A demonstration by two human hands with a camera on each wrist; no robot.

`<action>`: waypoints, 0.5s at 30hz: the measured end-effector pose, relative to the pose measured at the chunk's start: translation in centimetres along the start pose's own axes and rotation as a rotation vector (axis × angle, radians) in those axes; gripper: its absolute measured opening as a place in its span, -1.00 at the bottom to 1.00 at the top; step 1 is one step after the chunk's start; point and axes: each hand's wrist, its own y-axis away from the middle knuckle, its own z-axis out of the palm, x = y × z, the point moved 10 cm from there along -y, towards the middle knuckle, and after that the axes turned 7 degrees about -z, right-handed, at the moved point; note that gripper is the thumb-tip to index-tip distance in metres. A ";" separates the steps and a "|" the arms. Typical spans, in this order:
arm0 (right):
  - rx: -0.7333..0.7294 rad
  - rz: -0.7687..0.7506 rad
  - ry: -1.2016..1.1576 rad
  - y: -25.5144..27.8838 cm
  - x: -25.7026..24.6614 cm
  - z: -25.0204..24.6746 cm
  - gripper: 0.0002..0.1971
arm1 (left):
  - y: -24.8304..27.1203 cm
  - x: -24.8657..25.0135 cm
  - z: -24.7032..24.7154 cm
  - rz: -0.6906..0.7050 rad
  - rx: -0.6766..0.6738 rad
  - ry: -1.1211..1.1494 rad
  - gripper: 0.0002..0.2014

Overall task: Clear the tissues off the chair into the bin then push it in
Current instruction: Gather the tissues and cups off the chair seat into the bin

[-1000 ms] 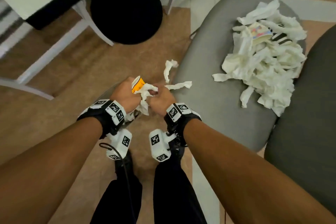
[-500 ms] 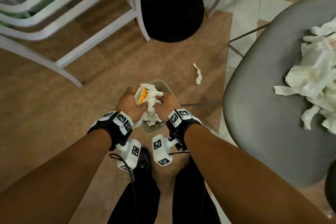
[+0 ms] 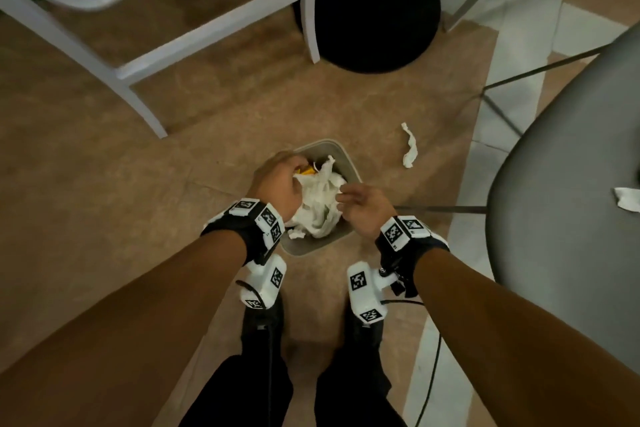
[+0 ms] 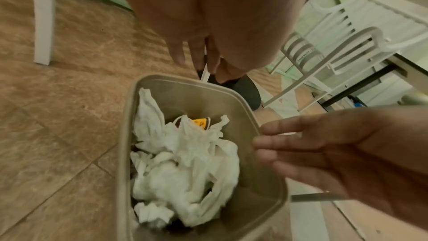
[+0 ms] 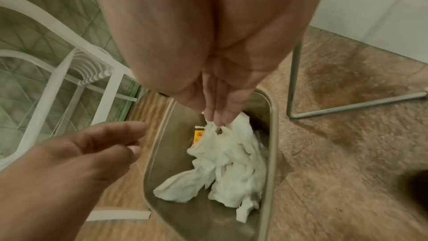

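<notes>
Both my hands hang over the bin (image 3: pixel 341 236), left hand (image 3: pixel 277 184) and right hand (image 3: pixel 363 206) with fingers loose and apart, holding nothing. Tissues (image 4: pixel 185 162) lie inside. Next I should fetch the scrap (image 3: pixel 409 151) on the floor, then the piece on the chair (image 3: pixel 554 218).

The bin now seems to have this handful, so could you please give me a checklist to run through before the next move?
1. Handful inside the bin: ok, tissues lie within its walls.
2. Left hand empty: ok, fingers straight in the right wrist view.
3. Right hand free: cannot tell, its fingertips touch a tissue.
4. Floor clean: not ok, a stray tissue lies beside the bin.
5. Chair cleared: not ok, a tissue scrap shows on the seat.
</notes>
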 end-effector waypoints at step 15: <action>0.318 0.071 -0.120 -16.9 -1.5 -8.7 -0.78 | -11.0 -3.6 -0.1 0.128 0.190 -0.248 -0.79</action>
